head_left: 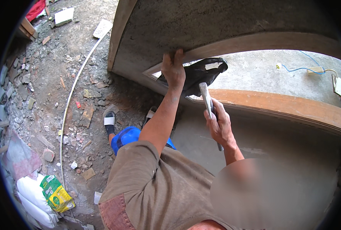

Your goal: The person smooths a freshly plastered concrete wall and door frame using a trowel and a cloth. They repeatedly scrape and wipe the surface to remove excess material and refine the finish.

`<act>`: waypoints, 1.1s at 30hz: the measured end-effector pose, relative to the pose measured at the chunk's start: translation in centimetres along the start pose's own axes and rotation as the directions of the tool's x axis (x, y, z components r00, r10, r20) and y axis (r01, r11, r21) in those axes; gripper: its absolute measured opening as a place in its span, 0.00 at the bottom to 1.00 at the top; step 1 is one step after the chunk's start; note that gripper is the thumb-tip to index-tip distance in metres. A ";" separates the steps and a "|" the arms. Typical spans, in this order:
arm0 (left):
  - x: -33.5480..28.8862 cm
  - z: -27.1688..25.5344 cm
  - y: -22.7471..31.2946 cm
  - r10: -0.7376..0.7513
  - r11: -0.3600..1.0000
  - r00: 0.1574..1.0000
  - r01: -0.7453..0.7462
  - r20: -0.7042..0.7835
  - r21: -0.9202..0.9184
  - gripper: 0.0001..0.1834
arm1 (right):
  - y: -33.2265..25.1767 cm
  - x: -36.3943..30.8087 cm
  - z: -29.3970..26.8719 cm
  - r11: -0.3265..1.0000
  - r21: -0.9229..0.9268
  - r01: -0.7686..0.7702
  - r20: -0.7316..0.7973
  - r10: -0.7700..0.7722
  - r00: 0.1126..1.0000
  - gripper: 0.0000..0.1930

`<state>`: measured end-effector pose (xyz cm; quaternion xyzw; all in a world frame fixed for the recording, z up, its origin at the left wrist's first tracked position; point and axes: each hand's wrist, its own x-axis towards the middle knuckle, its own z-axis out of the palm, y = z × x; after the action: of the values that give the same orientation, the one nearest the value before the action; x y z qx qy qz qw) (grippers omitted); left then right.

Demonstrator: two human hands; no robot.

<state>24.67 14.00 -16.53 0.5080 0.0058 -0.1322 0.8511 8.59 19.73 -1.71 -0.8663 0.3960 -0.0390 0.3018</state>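
My left hand (174,71) is raised to the corner of a wooden frame (262,43) around an opening in the grey wall. Its visible fingers are apart and rest against the frame and wall; the thumb side is partly hidden. In my right hand (221,124) is a grey metal tool (205,96) with a long tapered head, gripped close to that head. A dark handle end (220,147) pokes out below the fist. Between and beyond the hands, a black plastic bag (203,76) hangs in the opening, its handle loop toward the right.
An orange-brown wooden sill (277,102) borders the opening. Beyond it, a blue cord (300,70) lies on concrete. At left, a pale hose or cable (73,86) crosses rubble-strewn ground. White sacks (34,195) and a green-yellow bag (57,193) lie at lower left.
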 end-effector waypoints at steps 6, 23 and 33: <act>0.2 -0.2 -1.3 0.071 0.997 0.997 -0.071 0.003 0.040 0.12 | -3.6 4.1 -1.4 0.964 -0.206 0.171 0.092 -0.155 0.984 0.22; 0.0 -0.2 -7.9 0.042 0.976 0.989 -0.009 0.144 -0.219 0.12 | -6.5 12.0 0.9 0.874 -0.441 0.204 0.235 -0.107 0.966 0.24; -2.5 -1.8 -10.2 -0.106 0.730 0.894 0.367 0.436 -0.576 0.24 | -4.6 10.9 1.1 0.852 -0.435 0.291 0.254 -0.194 0.948 0.24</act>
<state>20.16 11.49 -25.86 0.1442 -0.0456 -0.3257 0.9333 19.47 14.89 -1.93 -0.9559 0.2482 0.1068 0.1156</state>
